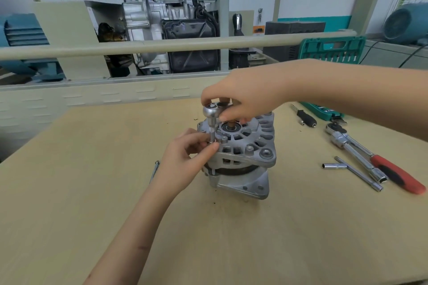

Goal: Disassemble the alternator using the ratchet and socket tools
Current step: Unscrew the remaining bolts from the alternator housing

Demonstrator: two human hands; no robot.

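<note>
On the tabletop [92, 180], the left hand [185, 155] pinches the socket [212, 137] at the alternator's [243, 157] near-left edge; just beyond, the right hand [245, 97] grips the ratchet [210, 111] head above it.

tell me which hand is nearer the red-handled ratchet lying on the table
Right. The right hand grips the small ratchet head on top of the alternator, on the side toward the red-handled ratchet. The left hand pinches the socket at the alternator's far side.
</note>
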